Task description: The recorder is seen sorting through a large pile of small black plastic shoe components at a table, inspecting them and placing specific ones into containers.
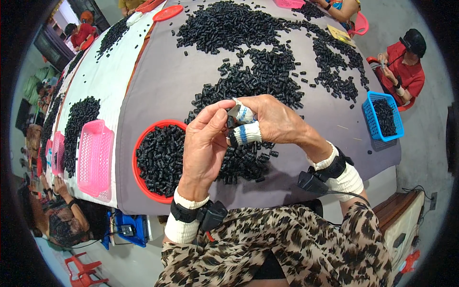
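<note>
My left hand (206, 136) pinches a small black cylindrical piece (232, 122) between thumb and fingers. Closed against the same piece is my right hand (277, 119), with white cloth coverings on its thumb and a finger, one with a blue band. A small greyish bit shows between the fingertips; I cannot make out what it is. Both hands are raised over a large heap of similar black pieces (248, 79) on the grey cloth-covered table (158, 86). Beside my left hand stands a red round tray (137, 165) full of these black pieces.
Pink baskets (95, 158) stand at the left, next to another heap of black pieces (83, 119). A blue basket (399, 129) holding black pieces sits at the right edge. A person in red (406, 71) works at the right; others sit around the far and left sides.
</note>
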